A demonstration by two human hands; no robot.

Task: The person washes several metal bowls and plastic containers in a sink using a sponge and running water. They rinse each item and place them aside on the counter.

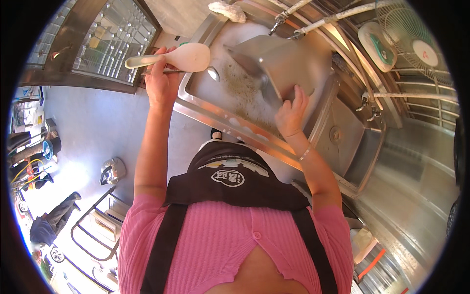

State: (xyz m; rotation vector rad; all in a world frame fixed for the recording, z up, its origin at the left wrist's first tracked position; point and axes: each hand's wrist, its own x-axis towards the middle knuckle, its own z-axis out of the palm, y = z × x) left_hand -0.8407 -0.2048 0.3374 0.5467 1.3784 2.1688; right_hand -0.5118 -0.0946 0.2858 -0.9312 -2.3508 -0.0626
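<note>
My left hand point(161, 86) holds a white rice paddle point(189, 57) with a pale handle, above the left rim of a stainless steel sink basin point(205, 101). A metal utensil handle point(172, 71) runs under the paddle in the same hand. The shiny spoon bowl point(213, 74) past the paddle seems to be its end. My right hand point(292, 114) grips the near edge of a metal pan point(293, 55), which stands tilted in the basin. Cloudy, foamy water point(238, 92) with brownish scum surrounds the pan and hides its lower part.
A second sink basin point(336, 136) with a drain adjoins on the right. Taps point(279, 22) on white pipes hang over the far rim. A fan point(415, 47) is at upper right. A metal kettle point(113, 171) stands on the floor at left. Another person point(51, 224) is far behind.
</note>
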